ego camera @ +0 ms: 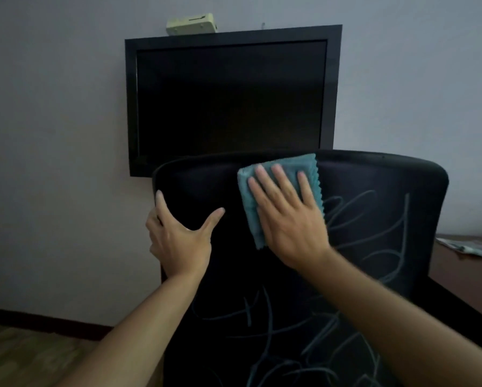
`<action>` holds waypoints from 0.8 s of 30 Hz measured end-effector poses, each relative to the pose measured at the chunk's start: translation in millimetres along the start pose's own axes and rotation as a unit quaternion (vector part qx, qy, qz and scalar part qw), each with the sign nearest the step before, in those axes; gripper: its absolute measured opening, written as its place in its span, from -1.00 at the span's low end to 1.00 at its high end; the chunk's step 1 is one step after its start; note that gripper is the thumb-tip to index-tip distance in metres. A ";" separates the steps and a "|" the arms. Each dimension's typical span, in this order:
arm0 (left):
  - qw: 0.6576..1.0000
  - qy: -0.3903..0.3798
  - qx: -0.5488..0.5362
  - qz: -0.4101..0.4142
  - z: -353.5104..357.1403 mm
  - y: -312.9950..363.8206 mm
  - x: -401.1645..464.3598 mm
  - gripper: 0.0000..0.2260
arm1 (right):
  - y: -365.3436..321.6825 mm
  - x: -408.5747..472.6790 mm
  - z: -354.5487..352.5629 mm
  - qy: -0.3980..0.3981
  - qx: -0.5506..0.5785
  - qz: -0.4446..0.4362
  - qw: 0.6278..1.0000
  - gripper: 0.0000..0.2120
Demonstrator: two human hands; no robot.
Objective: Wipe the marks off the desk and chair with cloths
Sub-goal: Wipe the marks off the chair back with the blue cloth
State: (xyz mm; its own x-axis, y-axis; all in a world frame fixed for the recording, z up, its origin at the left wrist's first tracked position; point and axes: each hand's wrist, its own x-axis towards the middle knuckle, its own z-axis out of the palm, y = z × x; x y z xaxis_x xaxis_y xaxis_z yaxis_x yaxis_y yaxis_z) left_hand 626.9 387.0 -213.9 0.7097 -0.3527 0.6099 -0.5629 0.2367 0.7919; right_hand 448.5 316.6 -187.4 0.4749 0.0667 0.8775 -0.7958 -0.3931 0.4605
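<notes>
Flat right hand (287, 219) presses cloth (251, 208) against chair (373, 219).

Both bare forearms are reaching forward. The left hand (178, 241) is spreading wide, thumb splayed right, fingers hooking out of sight. The right hand (287, 216) is pressing flat, fingers straight and fanned.

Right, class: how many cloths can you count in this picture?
1 for certain: a teal cloth pressed flat against the chair back under the right hand. A pale folded item on the desk may be another.
</notes>
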 end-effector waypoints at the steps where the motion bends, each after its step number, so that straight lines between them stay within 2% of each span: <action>1: 1.000 0.003 -0.001 0.002 1.2 -0.5 -0.7 0.02 | -11.1 -19.5 3.5 -0.014 0.009 -0.007 1.000 -0.42; 4: 1.000 0.011 0.006 0.012 3.1 -0.8 -0.6 0.01 | -36.5 -84.2 9.7 -0.095 -0.005 -0.098 0.991 -0.39; 6: 1.000 0.016 0.004 0.013 3.9 -0.7 0.7 0.01 | -26.4 -84.6 8.2 -0.098 -0.021 -0.123 0.987 -0.41; 10: 1.000 0.020 -0.001 0.009 5.7 -1.8 1.2 -0.01 | 16.0 -14.4 -0.7 0.000 -0.018 -0.018 1.000 -0.47; 12: 0.999 0.031 0.012 0.032 4.1 -2.7 3.2 -0.04 | 28.5 5.6 -3.5 0.031 -0.015 0.019 0.999 -0.48; 14: 0.994 0.042 0.036 0.099 0.9 -2.3 2.2 -0.12 | 21.4 -7.8 -0.6 0.037 0.005 0.033 0.999 -0.48; 16: 0.979 0.035 0.061 0.193 -0.2 1.5 -4.0 -0.21 | -1.2 -49.9 8.0 0.004 0.014 0.013 1.000 -0.45; 18: 0.951 0.023 0.092 0.294 3.8 9.5 -13.6 -0.31 | -23.9 -97.0 11.9 -0.059 0.004 -0.040 0.997 -0.39; 20: 0.920 0.015 0.106 0.376 12.7 24.6 -21.3 -0.42 | -20.9 -113.0 8.2 -0.089 -0.018 -0.077 0.993 -0.37; 22: 0.898 0.003 0.103 0.427 23.1 44.2 -27.4 -0.52 | 2.4 -91.9 -0.1 -0.064 -0.027 -0.051 0.996 -0.40; 24: 0.879 -0.017 0.097 0.466 34.1 64.6 -33.8 -0.57 | 36.2 -57.7 -12.1 -0.007 -0.030 0.029 0.999 -0.47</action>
State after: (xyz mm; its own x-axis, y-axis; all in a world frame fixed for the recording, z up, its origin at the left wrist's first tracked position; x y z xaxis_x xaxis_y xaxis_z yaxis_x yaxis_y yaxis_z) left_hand 552.1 383.3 -184.4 -0.1101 -0.1141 0.9874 -0.9574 0.2790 -0.0745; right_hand 387.8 309.6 -219.8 0.4318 0.0314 0.9014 -0.8433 -0.3403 0.4159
